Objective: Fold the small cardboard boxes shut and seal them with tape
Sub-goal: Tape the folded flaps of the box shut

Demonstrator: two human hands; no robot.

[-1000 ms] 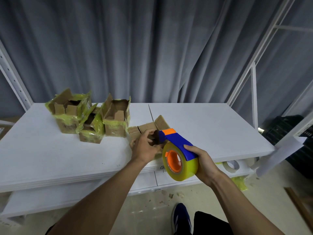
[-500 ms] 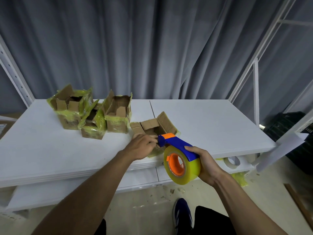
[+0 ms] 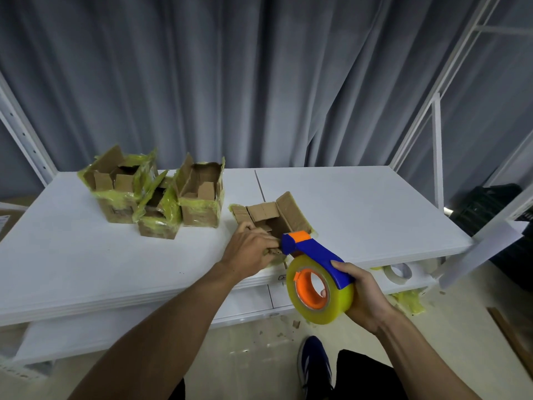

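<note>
The open box (image 3: 285, 215) sits on the white counter (image 3: 86, 255), close to its near edge. Its flaps stand up, the tall one on the far right leaning outward, and the brown inside shows. Yellowish tape clings round its base.

The left hand (image 3: 248, 251) reaches over the near side of the open box. Its fingers are curled onto the near flap and grip the cardboard there, with the knuckles toward me. From where I stand I cannot tell how far that flap is folded down.

The right hand (image 3: 363, 295) is nearer than the open box and to its right, past the counter's edge. It is wrapped round the blue handle of a tape dispenser (image 3: 317, 255). The dispenser's orange nose is at the near right corner of the open box, touching it or just short of it. The fat yellowish tape roll (image 3: 320, 301) on its orange hub hangs below the handle.

To the left of the open box, a little farther back, three other boxes (image 3: 200, 197) huddle together, touching. All have raised flaps, and crumpled yellowish tape is wrapped round their sides.

Below the open box a lower shelf (image 3: 251, 301) runs under the counter. On it, off to the right, lies a spare roll (image 3: 399, 272) of pale tape. Beyond that roll, scraps (image 3: 409, 301) of yellow tape lie on the floor (image 3: 259, 356). Nearest to me, below the open box, a dark blue shoe (image 3: 315, 362) rests on the floor. Behind the open box, past the counter, a grey curtain (image 3: 230, 82) hangs in folds.
</note>
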